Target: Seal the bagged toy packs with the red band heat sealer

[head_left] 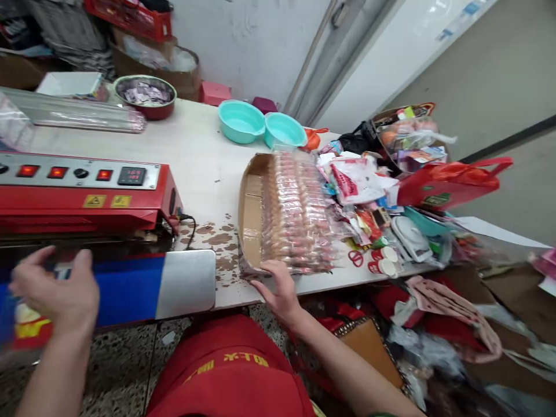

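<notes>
Right hand point(281, 292) has its grip on the near rim of the cardboard box point(251, 211), on the desk point(202, 142) beside the red machine point(82, 202). Left hand point(61, 289) is pretty blurry over the blue belt point(130, 284), so can't tell if that grip's closed.

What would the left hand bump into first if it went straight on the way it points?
Probably the front of the red machine, just beyond the left hand, though blur and unclear depth hide the exact gap.

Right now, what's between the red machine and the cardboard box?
In the head view: white table with brown patches, plus a black cord and a silver plate nearer the machine.
</notes>
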The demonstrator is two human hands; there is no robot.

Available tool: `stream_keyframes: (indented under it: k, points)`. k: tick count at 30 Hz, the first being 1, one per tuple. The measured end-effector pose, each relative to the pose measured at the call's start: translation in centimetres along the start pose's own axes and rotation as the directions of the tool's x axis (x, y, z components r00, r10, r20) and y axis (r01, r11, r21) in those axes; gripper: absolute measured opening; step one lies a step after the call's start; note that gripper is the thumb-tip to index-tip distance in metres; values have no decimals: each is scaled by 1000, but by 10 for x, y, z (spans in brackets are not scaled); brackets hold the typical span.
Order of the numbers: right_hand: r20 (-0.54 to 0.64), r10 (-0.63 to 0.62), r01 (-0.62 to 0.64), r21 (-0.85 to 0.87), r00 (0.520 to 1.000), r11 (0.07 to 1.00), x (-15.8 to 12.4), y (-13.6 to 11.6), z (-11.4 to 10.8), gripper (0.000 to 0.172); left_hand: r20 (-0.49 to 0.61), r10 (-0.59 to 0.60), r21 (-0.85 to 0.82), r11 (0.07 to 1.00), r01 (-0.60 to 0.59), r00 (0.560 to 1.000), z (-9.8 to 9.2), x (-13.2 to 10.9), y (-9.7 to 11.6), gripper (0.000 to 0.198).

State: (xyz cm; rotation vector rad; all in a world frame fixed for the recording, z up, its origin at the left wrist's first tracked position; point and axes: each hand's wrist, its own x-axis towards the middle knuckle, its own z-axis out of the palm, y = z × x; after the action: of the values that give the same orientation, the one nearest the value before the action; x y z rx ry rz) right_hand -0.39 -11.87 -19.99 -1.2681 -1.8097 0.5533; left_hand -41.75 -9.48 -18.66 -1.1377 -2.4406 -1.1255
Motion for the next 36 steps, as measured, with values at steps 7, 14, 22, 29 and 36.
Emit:
stream_keyframes:
  k: [7, 14, 22, 29, 36]
  points:
    - [-12, -153, 132, -443, 988, 887, -32, 91, -116, 34, 397, 844, -633, 536, -558, 360, 29, -202, 205, 44]
    - [271, -270, 372, -466, 924, 803, 5, 98, -150, 11, 457, 882, -547, 379, -747, 114, 44, -206, 259, 19]
    - [122, -227, 190, 260, 966, 947, 101, 8, -159, 17, 553, 771, -828, 549, 112, 316, -15, -116, 298, 22]
    - [109, 264, -270, 649, 958, 711, 134, -10, -54, 27, 896, 350, -433, 556, 710, 272, -10, -110, 214, 59]
    - [359, 427, -549, 664, 830, 508, 116, -8, 37, 37, 954, 94, -291, 510, 809, 284, -8, -111, 142, 49]
